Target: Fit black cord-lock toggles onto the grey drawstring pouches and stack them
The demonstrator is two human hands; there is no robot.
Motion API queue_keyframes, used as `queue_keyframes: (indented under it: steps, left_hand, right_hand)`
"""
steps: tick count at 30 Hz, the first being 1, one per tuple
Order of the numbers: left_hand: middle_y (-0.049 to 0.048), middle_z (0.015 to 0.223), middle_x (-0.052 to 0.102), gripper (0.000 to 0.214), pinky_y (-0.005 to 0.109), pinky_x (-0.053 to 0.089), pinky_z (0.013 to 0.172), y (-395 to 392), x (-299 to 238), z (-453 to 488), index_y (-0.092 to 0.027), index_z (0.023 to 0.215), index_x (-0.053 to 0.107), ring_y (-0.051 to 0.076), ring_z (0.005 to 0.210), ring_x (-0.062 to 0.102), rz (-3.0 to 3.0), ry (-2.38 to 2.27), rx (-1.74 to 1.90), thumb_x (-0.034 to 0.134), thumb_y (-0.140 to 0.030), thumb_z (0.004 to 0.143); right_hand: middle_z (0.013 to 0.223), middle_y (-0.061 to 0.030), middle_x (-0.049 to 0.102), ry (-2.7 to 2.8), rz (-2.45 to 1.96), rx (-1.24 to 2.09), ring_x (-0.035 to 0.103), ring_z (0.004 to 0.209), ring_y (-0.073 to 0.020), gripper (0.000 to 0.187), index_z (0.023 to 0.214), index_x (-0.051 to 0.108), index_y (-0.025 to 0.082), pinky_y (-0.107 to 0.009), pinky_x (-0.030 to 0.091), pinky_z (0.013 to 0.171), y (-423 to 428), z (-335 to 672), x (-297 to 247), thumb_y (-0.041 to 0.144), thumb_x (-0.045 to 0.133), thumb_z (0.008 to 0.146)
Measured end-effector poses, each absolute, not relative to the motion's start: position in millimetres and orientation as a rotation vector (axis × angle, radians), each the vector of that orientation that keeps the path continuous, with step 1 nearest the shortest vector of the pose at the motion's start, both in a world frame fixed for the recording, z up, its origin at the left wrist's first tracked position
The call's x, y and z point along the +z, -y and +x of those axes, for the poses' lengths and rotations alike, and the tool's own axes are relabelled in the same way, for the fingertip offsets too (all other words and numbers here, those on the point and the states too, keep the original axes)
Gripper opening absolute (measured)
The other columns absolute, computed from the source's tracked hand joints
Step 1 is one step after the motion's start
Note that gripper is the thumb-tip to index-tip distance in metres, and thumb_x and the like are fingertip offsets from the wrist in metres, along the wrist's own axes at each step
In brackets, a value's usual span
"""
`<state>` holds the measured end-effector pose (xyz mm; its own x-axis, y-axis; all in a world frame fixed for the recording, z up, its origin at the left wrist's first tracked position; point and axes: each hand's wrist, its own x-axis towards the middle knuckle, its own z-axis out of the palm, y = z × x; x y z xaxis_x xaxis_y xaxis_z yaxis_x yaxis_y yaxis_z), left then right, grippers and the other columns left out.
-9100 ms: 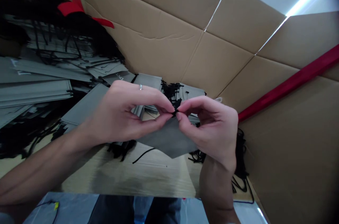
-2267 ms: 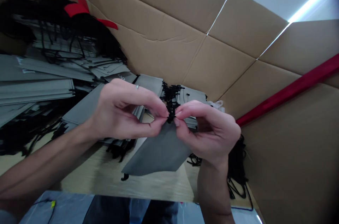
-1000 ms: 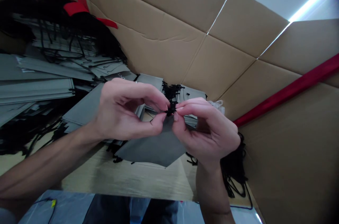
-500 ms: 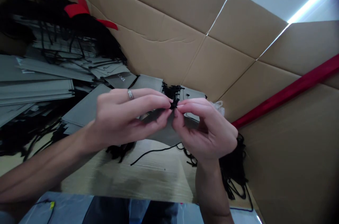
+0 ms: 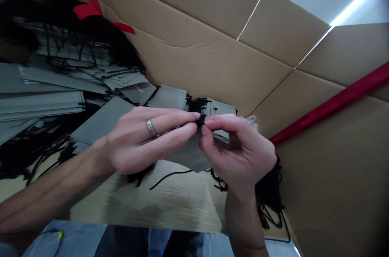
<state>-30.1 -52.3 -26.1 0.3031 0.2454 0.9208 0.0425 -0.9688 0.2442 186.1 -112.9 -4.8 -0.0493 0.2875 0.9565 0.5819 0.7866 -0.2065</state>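
Note:
My left hand (image 5: 148, 139), with a ring on one finger, stretches in from the left; its fingertips close on a small bunch of black cord (image 5: 201, 120). Opposite it, the thumb and forefinger of my right hand (image 5: 240, 147) pinch the same black cord. A flat grey piece (image 5: 193, 155), perhaps a small bag or card, hangs just below the fingertips, partly hidden by both hands. My left thumb is out of sight behind the fingers.
Stacks of grey flat pieces (image 5: 42, 101) with black cords lie at left. More grey pieces (image 5: 170, 97) stand along the cardboard wall (image 5: 188, 30). Loose black cords (image 5: 269, 188) lie at right on the wooden table (image 5: 170, 208). A red strip (image 5: 331, 103) crosses the right wall.
My left hand has turned over so its back shows more, and its fingers have straightened. The grey piece has dropped slightly lower. My right hand has shifted a little right.

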Motion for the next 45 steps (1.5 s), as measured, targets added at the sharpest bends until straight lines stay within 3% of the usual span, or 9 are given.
queue_keyframes:
  steps: [6,15,20,22,24,25,29,35,45]
  left_hand:
    - [0.0036,0.131,0.089,0.027,0.046,0.081,0.099,53,-20,-33,-0.037,0.125,0.086,0.029,0.112,0.089,2.54,-0.335,1.663,0.086,-0.025,0.101]
    - [-0.0037,0.11,0.092,0.019,0.025,0.073,0.075,64,-12,-18,-0.03,0.107,0.081,0.016,0.085,0.089,2.526,-0.432,1.972,0.09,-0.018,0.095]
    - [0.0015,0.109,0.09,0.024,0.025,0.074,0.085,58,-3,-13,-0.025,0.117,0.082,0.018,0.095,0.088,2.138,-0.285,1.656,0.091,-0.02,0.095]
    - [0.0016,0.103,0.089,0.018,0.021,0.071,0.076,55,0,-15,-0.023,0.118,0.081,0.015,0.085,0.085,2.101,-0.279,1.434,0.086,-0.023,0.101]
    - [-0.0008,0.089,0.086,0.005,0.017,0.06,0.061,54,3,-18,-0.021,0.107,0.082,0.011,0.07,0.077,2.186,-0.333,1.31,0.079,-0.025,0.107]
    - [-0.0018,0.083,0.083,0.01,0.017,0.053,0.055,53,4,-19,-0.021,0.102,0.082,0.01,0.064,0.071,2.253,-0.366,1.307,0.077,-0.026,0.109]
    - [-0.0039,0.082,0.081,0.016,0.02,0.046,0.058,55,8,-23,-0.021,0.1,0.082,0.008,0.062,0.063,2.479,-0.439,1.356,0.069,-0.018,0.109]
    - [-0.0047,0.076,0.076,0.021,0.024,0.045,0.059,59,10,-23,-0.021,0.096,0.08,0.009,0.058,0.061,2.573,-0.413,1.313,0.064,-0.012,0.106]
    - [-0.0038,0.075,0.073,0.019,0.022,0.044,0.056,61,9,-20,-0.021,0.099,0.079,0.009,0.058,0.059,2.52,-0.311,1.228,0.064,-0.013,0.107]
  right_hand:
    - [0.089,0.0014,0.084,1.647,-0.724,-0.291,0.082,0.081,-0.0204,0.025,0.102,0.08,0.029,-0.037,0.072,0.073,113,186,-6,0.006,0.08,0.095]
    - [0.093,-0.0014,0.086,1.65,-0.581,-0.248,0.084,0.084,-0.0199,0.027,0.105,0.08,0.026,-0.036,0.074,0.075,107,185,-6,0.001,0.079,0.094]
    - [0.094,-0.0024,0.086,1.605,-0.521,-0.461,0.085,0.081,-0.0223,0.032,0.107,0.08,0.027,-0.039,0.075,0.071,99,183,-6,-0.001,0.081,0.092]
    - [0.095,-0.0021,0.086,1.603,-0.521,-0.517,0.085,0.082,-0.0231,0.033,0.108,0.08,0.028,-0.04,0.075,0.072,97,185,-6,-0.001,0.08,0.092]
    - [0.097,-0.0026,0.086,1.638,-0.522,-0.44,0.085,0.087,-0.0235,0.031,0.11,0.08,0.027,-0.041,0.075,0.076,97,190,-5,0.002,0.079,0.092]
    - [0.101,-0.0036,0.085,1.668,-0.527,-0.35,0.085,0.091,-0.0241,0.031,0.114,0.08,0.027,-0.041,0.075,0.077,98,193,-5,0.004,0.079,0.093]
    - [0.123,-0.0076,0.085,1.85,-0.594,0.053,0.085,0.104,-0.0251,0.047,0.139,0.076,0.026,-0.039,0.076,0.081,104,208,-1,0.018,0.086,0.094]
    - [0.097,0.0007,0.086,1.903,-0.688,0.143,0.08,0.079,-0.0145,0.018,0.111,0.082,0.025,-0.027,0.069,0.07,107,215,2,0.018,0.089,0.096]
    - [0.087,0.0041,0.077,1.837,-0.675,0.209,0.076,0.077,-0.0147,0.03,0.098,0.075,0.025,-0.025,0.064,0.066,111,208,2,0.002,0.076,0.08]
